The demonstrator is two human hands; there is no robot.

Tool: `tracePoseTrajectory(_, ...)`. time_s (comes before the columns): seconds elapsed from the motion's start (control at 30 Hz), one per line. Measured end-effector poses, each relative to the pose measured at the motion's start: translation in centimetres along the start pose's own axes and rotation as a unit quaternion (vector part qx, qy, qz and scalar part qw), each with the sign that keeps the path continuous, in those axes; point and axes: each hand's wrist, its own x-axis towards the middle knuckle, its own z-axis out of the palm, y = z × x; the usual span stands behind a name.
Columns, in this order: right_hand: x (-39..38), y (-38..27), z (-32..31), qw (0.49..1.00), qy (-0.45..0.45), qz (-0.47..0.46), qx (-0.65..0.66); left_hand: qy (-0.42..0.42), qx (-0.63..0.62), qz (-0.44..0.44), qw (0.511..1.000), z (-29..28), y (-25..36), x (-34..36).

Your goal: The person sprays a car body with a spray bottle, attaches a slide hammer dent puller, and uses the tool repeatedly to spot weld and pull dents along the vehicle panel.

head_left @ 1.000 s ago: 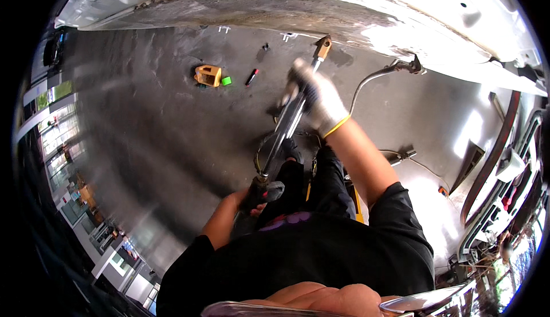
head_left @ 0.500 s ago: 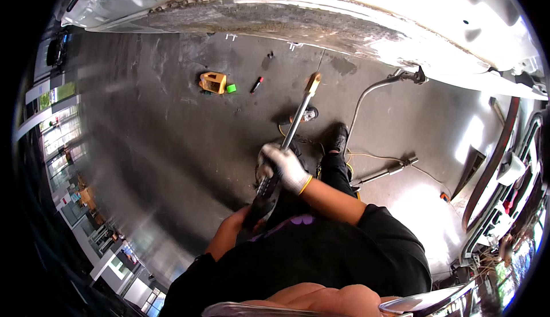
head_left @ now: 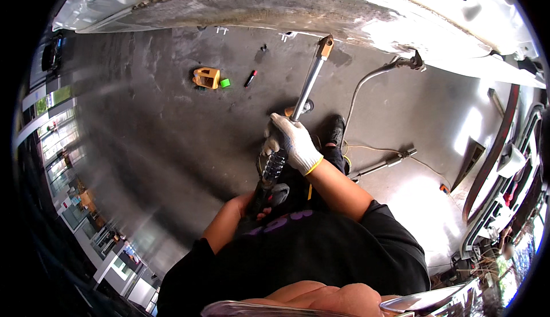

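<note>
A long-tubed tool (head_left: 309, 85) runs from my waist away toward the pale vehicle panel (head_left: 275, 13). It has a black rear body, a silver tube and a copper-coloured head, and its head overlaps the panel's lower edge in the picture; whether they touch I cannot tell. My right hand (head_left: 297, 145), in a white knitted glove with a yellow cuff, is closed around the tool where the silver tube meets the black ribbed section. Bare and partly hidden, my left hand (head_left: 245, 203) wraps the black rear body close to my shirt.
On the floor lie an orange-yellow cut-open container (head_left: 206, 78), a green block (head_left: 225, 83) and a red-and-black marker (head_left: 251, 79). A bent metal pipe (head_left: 358, 91) rises at the right. Beyond my feet's right, a second long tool (head_left: 385, 164) lies by a thin cable. Removed vehicle parts (head_left: 504, 174) line the right side.
The tool and my gloved right hand have moved forward, away from my body, and its copper head now reaches the panel's edge. The view has shifted slightly.
</note>
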Motion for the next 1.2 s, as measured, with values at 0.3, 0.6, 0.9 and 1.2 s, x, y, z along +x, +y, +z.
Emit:
tracePoseTrajectory(0.3,-0.4,5.2,-1.3,0.975,-0.030,-0.188,0.113,-0.119,0.005,-0.017,0.993,1.2,1.7,-0.1)
tracePoseTrajectory(0.6,3.4,-9.8,0.1,0.997,0.024,-0.055,-0.042,-0.055,0.066,-0.016,0.996,-1.9,2.4,-1.9)
tracePoseTrajectory(0.9,-4.5,14.9,-0.9,0.949,-0.092,0.014,-0.300,0.241,0.114,0.039,0.963,-4.3,-4.8,-4.7)
tracePoseTrajectory(1.2,-0.6,6.2,-0.2,0.999,-0.014,0.031,-0.027,0.144,-0.037,0.107,0.983,-3.7,-5.4,-1.6)
